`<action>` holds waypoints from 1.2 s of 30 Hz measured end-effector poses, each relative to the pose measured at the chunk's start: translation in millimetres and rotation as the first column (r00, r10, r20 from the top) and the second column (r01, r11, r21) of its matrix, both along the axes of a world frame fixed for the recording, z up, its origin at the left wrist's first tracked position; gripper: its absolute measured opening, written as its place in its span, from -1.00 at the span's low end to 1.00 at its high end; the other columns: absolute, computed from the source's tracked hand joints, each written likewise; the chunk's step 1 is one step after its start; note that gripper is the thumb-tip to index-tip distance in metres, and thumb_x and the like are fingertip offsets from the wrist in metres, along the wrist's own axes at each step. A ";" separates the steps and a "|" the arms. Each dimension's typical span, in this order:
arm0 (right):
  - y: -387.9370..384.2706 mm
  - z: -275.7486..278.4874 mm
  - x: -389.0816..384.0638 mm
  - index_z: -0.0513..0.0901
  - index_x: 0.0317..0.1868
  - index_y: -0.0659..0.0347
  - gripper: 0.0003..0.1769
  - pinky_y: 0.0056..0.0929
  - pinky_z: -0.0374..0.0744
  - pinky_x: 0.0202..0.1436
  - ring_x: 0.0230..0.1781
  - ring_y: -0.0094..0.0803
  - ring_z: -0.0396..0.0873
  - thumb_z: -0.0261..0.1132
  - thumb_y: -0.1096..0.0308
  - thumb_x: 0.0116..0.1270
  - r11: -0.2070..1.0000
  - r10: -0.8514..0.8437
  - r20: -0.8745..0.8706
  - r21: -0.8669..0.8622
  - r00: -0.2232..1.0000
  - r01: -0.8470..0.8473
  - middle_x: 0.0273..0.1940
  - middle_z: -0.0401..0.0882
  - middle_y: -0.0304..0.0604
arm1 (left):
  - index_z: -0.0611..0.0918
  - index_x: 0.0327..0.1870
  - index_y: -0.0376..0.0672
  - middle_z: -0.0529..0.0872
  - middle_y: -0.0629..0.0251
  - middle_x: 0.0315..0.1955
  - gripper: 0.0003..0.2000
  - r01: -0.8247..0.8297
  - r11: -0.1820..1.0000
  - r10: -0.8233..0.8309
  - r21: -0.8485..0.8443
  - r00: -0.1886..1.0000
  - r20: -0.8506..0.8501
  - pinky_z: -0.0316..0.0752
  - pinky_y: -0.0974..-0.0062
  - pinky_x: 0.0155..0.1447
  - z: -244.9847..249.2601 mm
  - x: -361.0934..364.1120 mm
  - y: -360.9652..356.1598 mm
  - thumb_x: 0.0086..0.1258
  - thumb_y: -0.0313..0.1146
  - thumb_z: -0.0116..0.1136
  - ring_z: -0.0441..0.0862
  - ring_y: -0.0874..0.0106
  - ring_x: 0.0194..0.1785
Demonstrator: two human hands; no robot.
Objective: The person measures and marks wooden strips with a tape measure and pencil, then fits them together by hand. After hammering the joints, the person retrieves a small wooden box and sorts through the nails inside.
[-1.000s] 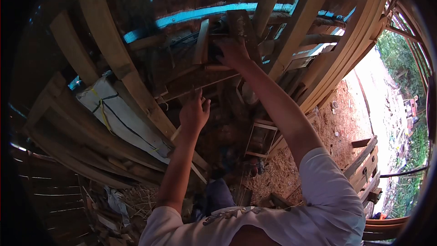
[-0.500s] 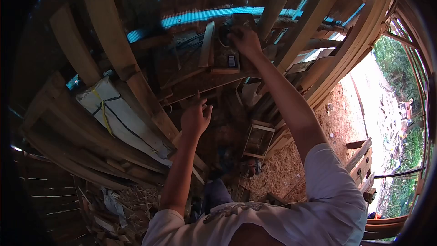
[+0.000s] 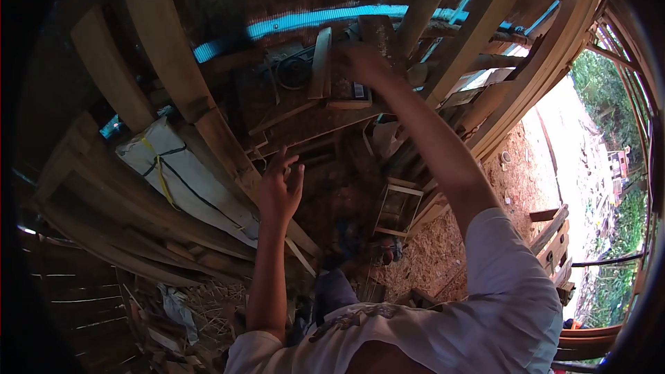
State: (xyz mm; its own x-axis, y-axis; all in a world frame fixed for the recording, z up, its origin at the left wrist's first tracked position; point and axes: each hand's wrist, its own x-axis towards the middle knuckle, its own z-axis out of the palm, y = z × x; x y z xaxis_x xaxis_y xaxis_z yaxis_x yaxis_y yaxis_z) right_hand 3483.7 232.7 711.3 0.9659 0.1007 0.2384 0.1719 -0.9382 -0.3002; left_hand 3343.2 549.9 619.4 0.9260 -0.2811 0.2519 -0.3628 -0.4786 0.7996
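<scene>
My right hand (image 3: 364, 66) reaches over a cluttered wooden shelf (image 3: 305, 125) under the dark wall. It is smeared by motion, and I cannot make out its fingers or anything in them. Just below it is a small block with a pale label (image 3: 359, 91). An upright strip of wood (image 3: 320, 62) stands to the hand's left. Beyond that strip, a dark round object (image 3: 294, 73) rests on the shelf. My left hand (image 3: 280, 187) is raised in front of the shelf's edge, fingers apart and partly bent, holding nothing.
Long boards (image 3: 166, 41) lean on the left, near a white bundle tied with yellow and black strapping (image 3: 187, 173). More planks (image 3: 478, 34) lean on the right. A small wooden frame (image 3: 398, 209) stands below the shelf, beside wood shavings (image 3: 433, 256) on the ground.
The dark round object that was at my right hand now rests left of the upright strip. My right hand has shifted slightly down; my left hand has moved left and lower.
</scene>
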 end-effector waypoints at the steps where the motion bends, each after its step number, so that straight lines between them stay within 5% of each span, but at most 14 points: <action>1: -14.0 5.0 -10.7 0.76 0.11 0.02 -0.60 -0.01 0.57 0.28 0.17 -0.03 0.69 0.50 0.22 0.25 0.995 -0.015 -0.112 -0.103 0.994 0.003 0.09 0.77 -0.08 | 0.74 0.10 -0.16 0.66 0.08 0.36 -0.76 -0.004 1.000 0.003 -0.012 0.999 -0.048 0.74 0.28 0.06 -0.4 -1.2 3.9 0.53 -0.27 0.31 0.78 0.16 0.15; 4: -32.5 -1.0 -40.3 0.78 0.04 -0.06 -0.61 0.06 0.38 0.40 0.21 -0.15 0.60 0.54 0.23 0.17 0.888 0.075 -0.041 -0.452 0.996 -0.085 -0.06 0.75 -0.23 | 0.74 0.13 -0.15 0.68 0.08 0.35 -0.75 0.019 1.000 -0.019 0.001 0.997 -0.071 0.71 0.30 0.08 0.7 -3.5 8.6 0.55 -0.27 0.30 0.78 0.17 0.13; 7: -33.3 -9.9 -36.2 0.77 -0.03 -0.10 -0.64 0.11 0.21 0.46 0.23 -0.24 0.52 0.55 0.25 0.13 0.896 0.096 -0.172 -0.413 0.980 -0.161 -0.18 0.68 -0.30 | 0.74 0.14 -0.15 0.69 0.09 0.33 -0.74 0.024 1.000 -0.023 0.010 0.997 -0.067 0.68 0.32 0.09 0.8 -5.9 6.1 0.55 -0.26 0.30 0.78 0.18 0.13; 10: -37.4 -13.6 -34.4 0.76 -0.06 -0.05 -0.65 0.24 0.22 0.48 0.24 -0.11 0.54 0.59 0.29 0.11 0.968 0.039 -0.185 -0.238 0.982 -0.084 -0.02 0.75 -0.26 | 0.72 0.16 -0.19 0.71 0.08 0.30 -0.72 0.043 0.999 -0.045 -0.018 0.997 -0.068 0.68 0.32 0.11 -7.4 -7.5 10.2 0.55 -0.27 0.31 0.78 0.19 0.11; 13: -38.1 -0.7 -37.3 0.72 -0.05 0.01 -0.70 -0.01 0.48 0.29 0.09 -0.13 0.65 0.54 0.27 0.23 0.957 0.161 -0.095 -0.229 0.982 -0.179 -0.14 0.76 -0.17 | 0.71 0.19 -0.21 0.74 0.14 0.26 -0.70 0.033 0.998 -0.035 -0.053 0.999 -0.038 0.65 0.42 -0.04 -18.4 -12.6 16.7 0.55 -0.27 0.30 0.78 0.33 -0.05; 16: -33.6 1.2 -9.8 0.73 0.00 0.00 -0.77 -0.24 0.58 0.05 -0.10 -0.37 0.71 0.48 0.30 0.36 0.977 0.066 -0.088 0.210 0.994 -0.046 -0.13 0.76 -0.19 | 0.71 0.21 -0.22 0.76 0.21 0.24 -0.69 -0.003 0.999 -0.007 -0.052 0.981 -0.194 0.55 0.51 -0.21 -12.2 -20.5 20.1 0.56 -0.28 0.29 0.70 0.50 -0.23; 19: -8.9 2.2 20.1 0.73 0.15 0.08 -0.70 -0.36 0.63 -0.15 -0.17 -0.45 0.73 0.42 0.33 0.44 0.908 0.088 0.057 0.406 0.995 -0.103 -0.15 0.78 -0.19 | 0.72 0.22 -0.21 0.77 0.27 0.23 -0.69 -0.009 0.996 -0.010 -0.086 0.976 -0.217 0.43 0.56 -0.32 -19.3 -22.5 17.7 0.57 -0.29 0.28 0.53 0.62 -0.38; 22: 18.8 1.5 45.0 0.71 0.24 0.20 -0.60 -0.35 0.66 -0.04 -0.15 -0.46 0.73 0.45 0.32 0.43 0.589 0.046 -0.037 0.808 0.998 0.003 -0.13 0.80 -0.15 | 0.74 0.12 -0.16 0.72 0.25 0.33 -0.78 -0.022 0.990 -0.010 -0.142 0.975 -0.223 0.34 0.63 -0.37 -15.3 -27.0 12.8 0.56 -0.33 0.30 0.32 0.69 -0.48; 25: 32.6 -2.1 64.5 0.76 0.15 0.28 -0.63 -0.36 0.69 -0.05 -0.19 -0.44 0.75 0.48 0.31 0.40 0.634 0.060 -0.095 0.773 0.994 0.035 -0.11 0.82 -0.11 | 0.72 0.19 -0.16 0.76 0.28 0.25 -0.74 -0.028 0.987 0.003 -0.156 0.988 -0.156 0.33 0.64 -0.37 -28.0 -33.7 15.9 0.56 -0.33 0.30 0.30 0.70 -0.48; 28: 41.2 -26.1 93.5 0.79 0.08 0.29 -0.66 -0.34 0.72 -0.09 -0.19 -0.41 0.77 0.51 0.31 0.37 0.729 -0.103 -0.024 0.678 0.994 0.092 -0.11 0.83 -0.09 | 0.69 0.26 -0.16 0.80 0.31 0.16 -0.69 -0.037 0.983 -0.014 -0.181 0.962 -0.274 0.33 0.64 -0.37 -36.2 -39.0 23.1 0.57 -0.33 0.30 0.30 0.71 -0.48; 29: 37.5 -43.3 112.2 0.87 -0.09 0.28 -0.56 -0.23 0.73 0.12 -0.02 -0.19 0.81 0.60 0.11 0.16 0.752 -0.158 0.052 0.654 0.986 0.086 -0.07 0.85 0.06 | 0.67 0.30 -0.17 0.82 0.33 0.09 -0.65 -0.047 0.985 -0.003 -0.168 0.959 -0.283 0.34 0.63 -0.36 -38.0 -40.9 24.8 0.57 -0.33 0.29 0.25 0.71 -0.50; 32: 52.4 -38.0 123.0 0.86 -0.03 0.22 -0.49 -0.16 0.70 0.20 0.04 -0.07 0.80 0.60 0.02 0.13 0.795 -0.214 -0.012 0.579 0.977 0.181 -0.05 0.85 0.05 | 0.63 0.35 -0.27 0.85 0.30 0.01 -0.59 -0.059 0.982 0.006 -0.179 0.959 -0.284 0.39 0.58 -0.32 -44.6 -44.5 29.9 0.54 -0.34 0.32 0.35 0.65 -0.44; 36: 58.6 -36.8 117.5 0.82 0.03 0.17 -0.54 -0.09 0.69 0.22 0.07 0.03 0.77 0.50 0.04 0.25 0.838 -0.297 0.111 0.507 0.948 0.203 0.00 0.83 0.06 | 0.63 0.36 -0.24 0.84 0.32 0.02 -0.58 -0.059 0.986 0.023 -0.153 0.974 -0.225 0.42 0.55 -0.29 -54.3 -46.8 36.0 0.56 -0.32 0.31 0.35 0.62 -0.45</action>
State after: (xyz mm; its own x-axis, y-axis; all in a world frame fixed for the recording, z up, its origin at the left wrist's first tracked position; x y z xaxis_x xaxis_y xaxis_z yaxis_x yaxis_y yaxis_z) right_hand 3601.2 291.3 674.5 0.8786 -0.3114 0.3621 0.0458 -0.6997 -0.7129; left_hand 3296.4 585.9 565.1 0.9736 -0.2149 0.0774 -0.1508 -0.3504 0.9244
